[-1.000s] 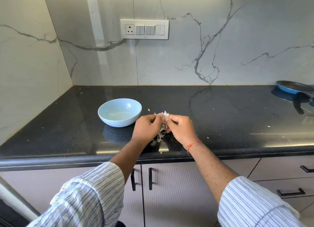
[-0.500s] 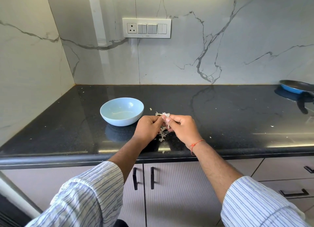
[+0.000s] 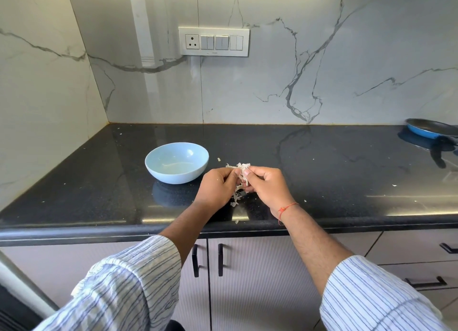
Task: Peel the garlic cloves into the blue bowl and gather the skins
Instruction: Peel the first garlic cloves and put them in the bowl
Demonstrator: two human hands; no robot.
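a person stood at a black stone counter (image 3: 322,172), both hands raised just above it and meeting over a wad of papery garlic skins (image 3: 242,168). the left hand (image 3: 218,188) had its fingers curled, pinching one side of the wad; the right hand (image 3: 266,185), a red thread (image 3: 287,208) at its wrist, pinched the other side, thumb uppermost. the two hands were touching or nearly so at the fingertips. whether a clove lay inside the skins could not be told. loose strips of skin hung below the hands, and more skin flakes (image 3: 235,203) lay on the counter beneath them, with small bits scattered farther off. the blue bowl (image 3: 176,162) sat upright on the counter just to the left of the hands, apart from them; its contents were too pale to make out. a blue frying pan (image 3: 432,128) rested at the counter's far right edge, well apart from the hands. a switch panel (image 3: 214,41) was set in the marble wall behind. striped shirt sleeves (image 3: 128,286) were rolled back on both forearms, above grey cabinet doors (image 3: 252,268).
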